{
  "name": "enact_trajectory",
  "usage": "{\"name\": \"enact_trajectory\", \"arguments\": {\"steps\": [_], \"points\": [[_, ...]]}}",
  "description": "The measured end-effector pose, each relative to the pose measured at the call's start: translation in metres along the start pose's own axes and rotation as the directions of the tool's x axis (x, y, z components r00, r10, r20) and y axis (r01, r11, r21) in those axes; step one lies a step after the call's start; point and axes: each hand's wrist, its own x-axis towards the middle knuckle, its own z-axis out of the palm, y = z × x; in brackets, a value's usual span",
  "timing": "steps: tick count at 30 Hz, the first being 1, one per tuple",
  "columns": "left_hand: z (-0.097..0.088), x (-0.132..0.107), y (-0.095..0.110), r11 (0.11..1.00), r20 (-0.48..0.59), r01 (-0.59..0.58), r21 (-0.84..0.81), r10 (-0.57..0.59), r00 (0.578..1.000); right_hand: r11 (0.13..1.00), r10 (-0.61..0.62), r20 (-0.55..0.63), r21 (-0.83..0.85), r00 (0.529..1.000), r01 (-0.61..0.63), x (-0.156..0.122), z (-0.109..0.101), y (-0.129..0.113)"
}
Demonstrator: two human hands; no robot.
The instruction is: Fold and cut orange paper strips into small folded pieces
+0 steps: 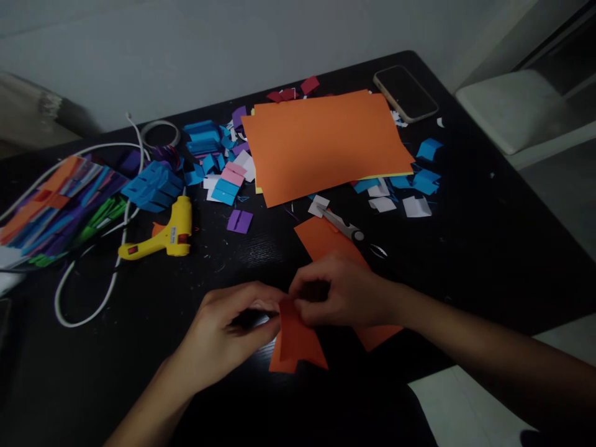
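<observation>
A folded piece of orange paper (298, 338) is pinched between my two hands above the black table's near edge. My left hand (235, 329) grips its left side between thumb and fingers. My right hand (338, 292) is closed on its upper right part, with the fingertips close to those of the left. Beneath my right hand lies an orange paper strip (314, 239), partly hidden by the hand and wrist. Scissors (344, 228) rest just beyond that strip, their blades pointing to the upper left.
Orange sheets (326, 146) lie stacked at the back, with paper scraps around them. A phone (405, 93) is at the far right corner. To the left are a yellow glue gun (170, 233), a white cable (58, 298) and bundles of folded coloured strips (69, 202).
</observation>
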Motion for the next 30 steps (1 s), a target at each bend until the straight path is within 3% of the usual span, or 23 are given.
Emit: {"name": "enact_trajectory", "arguments": {"steps": [9,15,22,26,30], "points": [[-0.002,0.0,-0.001,0.999,-0.001,-0.03,0.013,0.03,1.0,0.999,-0.018,0.028,-0.027,0.999,0.019,0.0,-0.003,0.0],[-0.004,0.0,-0.002,1.0,0.012,-0.017,0.001,0.017,1.0,0.998,0.037,0.068,0.038,0.997,-0.039,0.001,-0.006,-0.001],[-0.005,0.001,-0.003,0.999,0.027,-0.035,-0.001,0.035,0.999,0.997,0.017,0.056,0.078,0.998,-0.021,0.002,-0.003,0.001],[-0.005,-0.001,-0.003,1.0,0.005,0.008,-0.01,-0.008,1.0,0.991,-0.026,-0.055,0.129,0.998,0.033,0.003,0.0,0.003],[0.0,-0.003,-0.004,0.99,-0.039,0.078,-0.118,-0.084,0.996,0.976,-0.035,-0.196,0.205,0.98,0.076,0.003,0.006,0.006]]}}
